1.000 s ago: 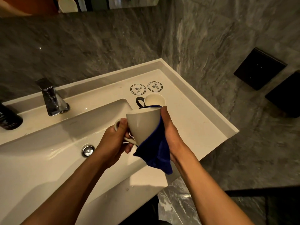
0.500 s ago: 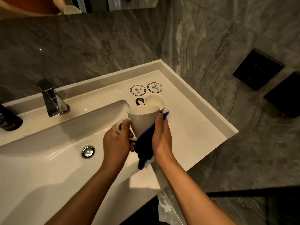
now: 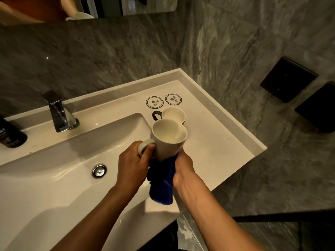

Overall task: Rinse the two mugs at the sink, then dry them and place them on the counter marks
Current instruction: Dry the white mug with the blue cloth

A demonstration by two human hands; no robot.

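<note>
My left hand [image 3: 133, 161] grips the handle of a white mug [image 3: 167, 140], held above the sink's right edge with its mouth tilted toward me. My right hand [image 3: 183, 168] holds a blue cloth [image 3: 161, 185] against the mug's base and lower side. A second mug [image 3: 173, 115], dark outside with a black handle and a white inside, stands on the counter [image 3: 213, 147] just behind the held one. Two round printed marks [image 3: 154, 102] [image 3: 173, 99] lie on the counter behind it, both bare.
The white basin [image 3: 63, 178] with its chrome drain [image 3: 99, 171] is at left, the chrome faucet [image 3: 60, 113] behind it. A dark bottle [image 3: 10, 134] stands at the far left. Grey stone walls enclose the counter; two black boxes [image 3: 288, 82] hang at right.
The white mug has tilted so its mouth now faces me, and my right hand with the cloth has slid from the mug's side down to its base.
</note>
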